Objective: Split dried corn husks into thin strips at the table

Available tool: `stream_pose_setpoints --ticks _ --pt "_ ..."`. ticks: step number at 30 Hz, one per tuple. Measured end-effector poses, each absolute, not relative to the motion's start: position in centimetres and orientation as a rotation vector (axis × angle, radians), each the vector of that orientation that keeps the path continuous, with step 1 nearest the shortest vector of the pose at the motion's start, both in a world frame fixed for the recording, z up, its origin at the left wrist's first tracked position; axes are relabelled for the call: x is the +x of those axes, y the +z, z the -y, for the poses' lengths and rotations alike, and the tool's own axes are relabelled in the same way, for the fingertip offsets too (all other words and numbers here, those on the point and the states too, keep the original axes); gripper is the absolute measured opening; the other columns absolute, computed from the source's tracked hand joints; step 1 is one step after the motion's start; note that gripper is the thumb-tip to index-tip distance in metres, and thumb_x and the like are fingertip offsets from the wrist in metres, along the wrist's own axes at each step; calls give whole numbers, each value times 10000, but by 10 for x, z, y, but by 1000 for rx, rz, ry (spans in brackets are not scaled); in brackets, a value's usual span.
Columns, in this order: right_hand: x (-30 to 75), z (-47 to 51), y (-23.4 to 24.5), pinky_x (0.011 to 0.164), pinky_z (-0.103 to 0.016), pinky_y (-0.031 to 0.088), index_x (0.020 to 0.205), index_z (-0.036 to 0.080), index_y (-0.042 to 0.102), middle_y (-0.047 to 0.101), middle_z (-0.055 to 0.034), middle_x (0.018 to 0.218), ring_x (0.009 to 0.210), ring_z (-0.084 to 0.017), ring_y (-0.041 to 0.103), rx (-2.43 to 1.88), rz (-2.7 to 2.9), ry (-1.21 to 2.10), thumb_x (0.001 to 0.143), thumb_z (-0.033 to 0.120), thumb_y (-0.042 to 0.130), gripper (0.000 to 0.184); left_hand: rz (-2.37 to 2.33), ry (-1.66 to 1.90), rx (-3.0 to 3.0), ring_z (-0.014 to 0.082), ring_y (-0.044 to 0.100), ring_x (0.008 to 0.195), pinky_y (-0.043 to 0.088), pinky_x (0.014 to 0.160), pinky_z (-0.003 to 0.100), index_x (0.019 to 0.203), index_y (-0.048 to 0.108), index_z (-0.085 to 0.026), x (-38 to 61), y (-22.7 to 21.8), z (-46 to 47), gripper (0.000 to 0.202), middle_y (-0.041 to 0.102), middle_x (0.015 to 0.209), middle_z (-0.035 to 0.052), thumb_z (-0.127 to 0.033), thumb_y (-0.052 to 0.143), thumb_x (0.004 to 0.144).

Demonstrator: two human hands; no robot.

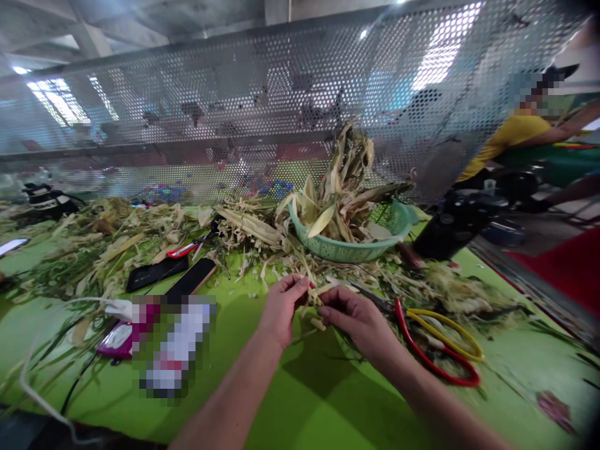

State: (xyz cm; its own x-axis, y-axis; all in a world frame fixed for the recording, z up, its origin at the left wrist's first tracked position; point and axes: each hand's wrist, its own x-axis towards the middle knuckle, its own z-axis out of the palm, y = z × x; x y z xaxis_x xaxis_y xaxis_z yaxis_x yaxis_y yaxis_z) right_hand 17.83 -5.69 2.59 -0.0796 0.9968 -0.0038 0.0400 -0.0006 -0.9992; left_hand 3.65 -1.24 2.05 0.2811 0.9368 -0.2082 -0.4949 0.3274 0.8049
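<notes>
Between my two hands is a small bundle of pale corn husk strips (313, 297), held just above the green tabletop. My left hand (287, 306) pinches it from the left, thumb and fingers pressed together. From the right, my right hand (349, 312) grips the bundle with curled fingers. Part of the bundle is hidden behind the fingers. Scissors with one red and one yellow handle (443, 347) lie right of my right hand. Beyond my hands stands a green plastic basket (347, 249) heaped with dry corn husks (344, 187).
Husk scraps (112, 244) cover the table's back and left. At left lie a red cutter (184, 249), dark phone-like slabs (192, 279), and a magenta device (117, 339) with a white cable. A perforated metal screen (210, 125) rises behind. A person in yellow (515, 140) sits at right.
</notes>
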Motion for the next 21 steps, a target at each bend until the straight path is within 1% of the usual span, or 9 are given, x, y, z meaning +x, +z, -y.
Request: stream_pose_setpoints --ticks 3,5,7,9,14,18,21 --pt "177 57 22 632 -267 467 856 200 613 593 -4 758 670 -136 542 -1176 1221 1277 747 387 719 241 -783 1071 681 69 445 535 345 525 201 689 637 -147 35 24 11 271 525 578 -28 -357 794 619" --pt "176 57 20 673 -283 489 923 202 619 617 -19 817 731 -154 571 -1167 1189 1291 724 388 739 297 -806 1102 692 65 442 528 349 527 198 701 640 -148 33 25 8 291 521 574 -36 -377 796 612" --pt "176 56 17 691 -294 496 947 199 620 629 -27 838 759 -165 584 -1165 1184 1299 691 385 765 349 -824 1149 710 62 436 528 352 537 199 711 644 -149 31 24 6 303 517 571 -41 -396 792 616" --pt "176 55 16 678 -295 491 919 191 626 624 -22 806 736 -165 579 -1187 1206 1280 678 382 771 340 -833 1178 739 65 434 533 355 549 205 712 646 -150 30 21 4 303 517 572 -41 -406 783 628" --pt "181 54 17 675 -300 464 877 183 655 632 -16 780 717 -164 570 -1253 1314 1154 731 354 714 232 -868 1161 838 74 441 566 351 565 207 727 639 -159 29 18 5 276 514 599 -37 -417 735 697" --pt "182 54 20 652 -293 449 810 178 660 636 -11 750 693 -162 564 -1309 1411 1114 739 344 701 185 -887 1150 801 72 459 597 352 565 192 698 624 -157 29 20 6 295 533 638 -33 -408 772 646" --pt "180 56 22 639 -286 447 835 179 657 632 -9 746 684 -157 562 -1289 1394 1151 736 371 706 222 -871 1145 778 76 474 603 373 569 198 695 631 -156 28 21 5 305 556 657 -27 -414 779 629"
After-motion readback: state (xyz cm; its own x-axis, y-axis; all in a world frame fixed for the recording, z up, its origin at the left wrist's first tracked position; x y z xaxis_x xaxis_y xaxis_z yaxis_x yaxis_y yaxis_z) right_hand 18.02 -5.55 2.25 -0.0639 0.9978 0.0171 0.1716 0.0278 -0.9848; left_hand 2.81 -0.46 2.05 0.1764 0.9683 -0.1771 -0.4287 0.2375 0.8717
